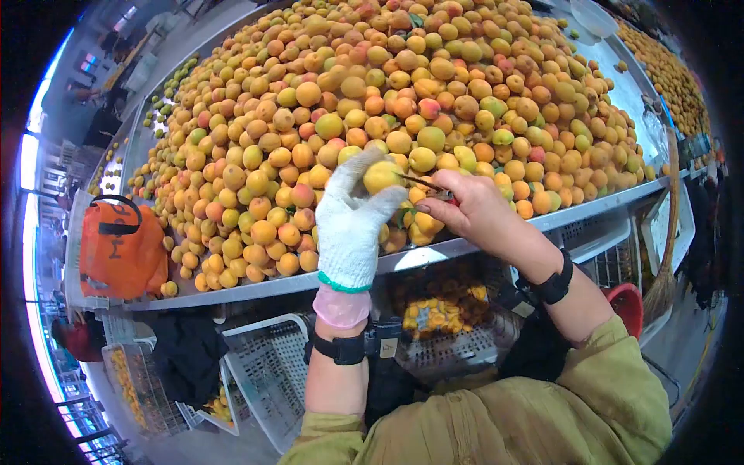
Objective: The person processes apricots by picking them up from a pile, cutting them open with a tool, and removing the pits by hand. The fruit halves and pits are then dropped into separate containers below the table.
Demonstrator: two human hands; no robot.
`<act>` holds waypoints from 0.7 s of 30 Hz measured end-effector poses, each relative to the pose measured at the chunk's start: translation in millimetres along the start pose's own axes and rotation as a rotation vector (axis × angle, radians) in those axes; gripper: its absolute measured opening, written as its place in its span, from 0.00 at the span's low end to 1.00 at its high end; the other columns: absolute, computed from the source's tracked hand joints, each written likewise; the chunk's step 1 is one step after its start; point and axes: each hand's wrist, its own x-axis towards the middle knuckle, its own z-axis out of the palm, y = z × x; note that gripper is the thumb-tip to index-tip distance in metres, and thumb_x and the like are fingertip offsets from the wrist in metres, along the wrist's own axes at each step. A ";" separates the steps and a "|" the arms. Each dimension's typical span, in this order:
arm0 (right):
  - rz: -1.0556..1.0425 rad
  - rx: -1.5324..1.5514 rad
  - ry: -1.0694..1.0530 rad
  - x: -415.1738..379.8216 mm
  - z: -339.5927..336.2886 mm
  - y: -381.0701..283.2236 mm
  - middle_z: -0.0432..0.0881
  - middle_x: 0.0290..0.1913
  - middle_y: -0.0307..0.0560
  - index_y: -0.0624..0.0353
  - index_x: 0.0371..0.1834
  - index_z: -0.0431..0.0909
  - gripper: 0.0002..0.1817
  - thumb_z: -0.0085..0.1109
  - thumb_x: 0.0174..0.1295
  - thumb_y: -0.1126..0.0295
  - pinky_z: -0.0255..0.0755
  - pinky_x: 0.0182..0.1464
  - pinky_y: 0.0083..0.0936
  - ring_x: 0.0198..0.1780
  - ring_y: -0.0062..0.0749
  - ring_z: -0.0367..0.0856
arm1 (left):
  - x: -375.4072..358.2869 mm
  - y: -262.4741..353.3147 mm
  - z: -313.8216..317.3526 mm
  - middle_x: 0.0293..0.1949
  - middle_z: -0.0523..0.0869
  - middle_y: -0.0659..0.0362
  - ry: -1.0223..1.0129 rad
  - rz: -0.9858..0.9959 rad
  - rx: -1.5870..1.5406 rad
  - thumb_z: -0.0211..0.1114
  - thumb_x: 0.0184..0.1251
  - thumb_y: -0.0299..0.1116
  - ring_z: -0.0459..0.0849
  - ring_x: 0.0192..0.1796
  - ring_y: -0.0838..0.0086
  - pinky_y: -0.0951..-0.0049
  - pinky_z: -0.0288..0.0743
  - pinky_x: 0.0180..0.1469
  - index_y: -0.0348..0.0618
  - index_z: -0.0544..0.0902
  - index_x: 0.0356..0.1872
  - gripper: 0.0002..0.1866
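My left hand (353, 221), in a white knitted glove with a green hem over a pink cuff, is closed around a yellow-green apricot (381, 178). My right hand (477, 205) is bare and grips a thin dark tool, seemingly a small knife (418, 182), whose tip reaches the right side of that apricot. The handle is mostly hidden by my fingers. Both hands are just above the near edge of a large heap of apricots (271, 159), orange and yellow with some greenish ones.
The heap lies on a metal-edged table (256, 291). An orange bag (122, 252) stands at its left corner. Below are a white crate (271, 372) and a crate of halved apricots (442, 314). At right are a red bowl (626, 308) and a broom (661, 291).
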 end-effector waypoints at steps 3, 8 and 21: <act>0.002 -0.009 -0.011 -5.2 1.0 1.9 0.79 0.25 0.55 0.61 0.31 0.73 0.19 0.61 0.61 0.54 0.70 0.30 0.44 0.30 0.54 0.79 | -3.1 -6.6 -2.8 0.52 0.79 0.53 -0.030 -0.039 0.046 0.66 0.58 0.19 0.81 0.51 0.72 0.75 0.76 0.54 0.32 0.73 0.58 0.24; 0.084 0.071 0.010 -6.8 20.9 3.3 0.81 0.28 0.55 0.60 0.35 0.75 0.18 0.61 0.61 0.54 0.72 0.31 0.44 0.31 0.54 0.81 | -11.7 -18.5 14.4 0.54 0.78 0.52 0.003 -0.078 -0.485 0.63 0.66 0.28 0.79 0.55 0.68 0.71 0.75 0.58 0.33 0.71 0.60 0.23; 0.100 0.224 0.159 -4.5 38.2 -7.3 0.81 0.28 0.60 0.62 0.42 0.73 0.18 0.62 0.62 0.58 0.73 0.33 0.44 0.33 0.58 0.81 | -15.5 -33.3 29.8 0.58 0.77 0.52 0.055 -0.277 -0.743 0.59 0.69 0.50 0.76 0.61 0.65 0.65 0.72 0.64 0.36 0.70 0.61 0.30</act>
